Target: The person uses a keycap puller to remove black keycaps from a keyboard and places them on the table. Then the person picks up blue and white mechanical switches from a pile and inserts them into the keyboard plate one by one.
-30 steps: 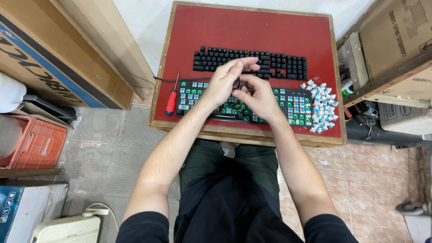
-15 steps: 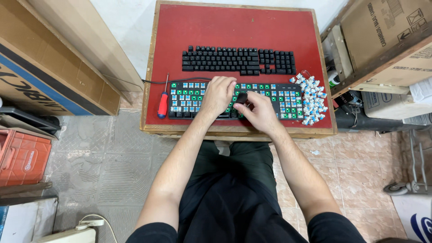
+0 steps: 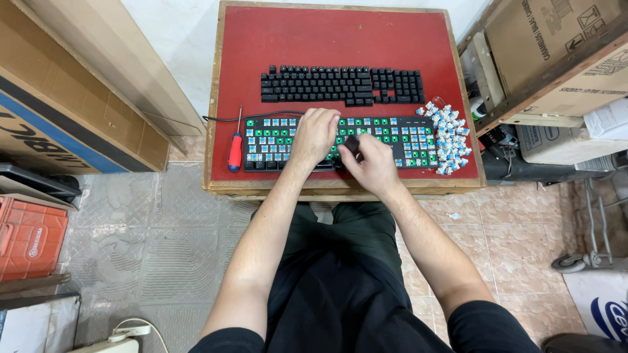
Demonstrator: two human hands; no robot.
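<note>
A small black tool (image 3: 351, 143) is pinched in the right hand (image 3: 373, 163) over the stripped keyboard (image 3: 340, 140). The left hand (image 3: 315, 134) is laid flat, gripping nothing. Just right of the grip, loose switches (image 3: 448, 140) could be scattered by a slip.

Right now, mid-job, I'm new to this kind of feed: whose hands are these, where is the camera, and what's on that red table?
There is no machine here: a seated person works with bare hands, filmed from a camera on their head looking down. On the red-topped table lie a complete black keyboard and, nearer, a stripped keyboard with its blue and green switches bare. A red-handled screwdriver lies at its left end; a pile of loose switches sits at its right end. The left hand rests on the stripped keyboard. The right hand pinches a small dark piece over it; what it is, I cannot tell.
</note>
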